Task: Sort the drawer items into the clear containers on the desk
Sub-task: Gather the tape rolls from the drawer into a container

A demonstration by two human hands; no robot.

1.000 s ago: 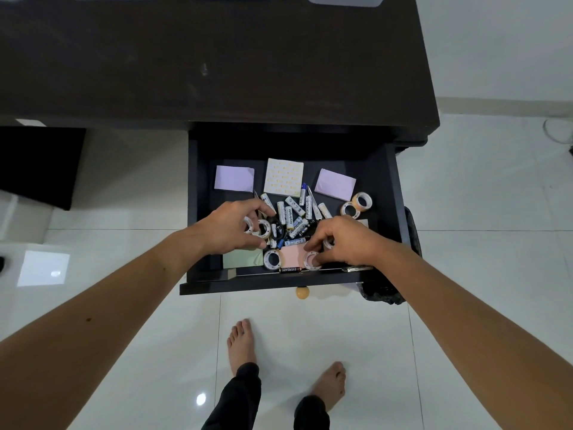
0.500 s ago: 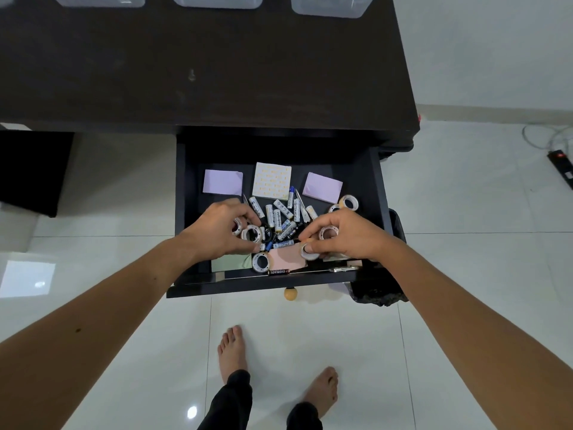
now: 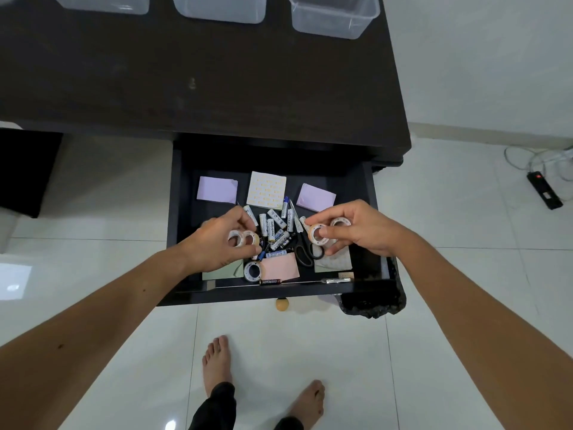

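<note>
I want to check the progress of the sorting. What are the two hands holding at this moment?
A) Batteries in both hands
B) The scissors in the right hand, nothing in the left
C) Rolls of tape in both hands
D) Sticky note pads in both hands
C: the left hand pinches two tape rolls and the right hand holds two more rolls, both above the open drawer.

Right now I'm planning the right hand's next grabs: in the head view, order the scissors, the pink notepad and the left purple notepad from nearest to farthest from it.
From the right hand:
1. Scissors, just left of it.
2. Pink notepad, drawer front, centre.
3. Left purple notepad, back left corner.
</note>
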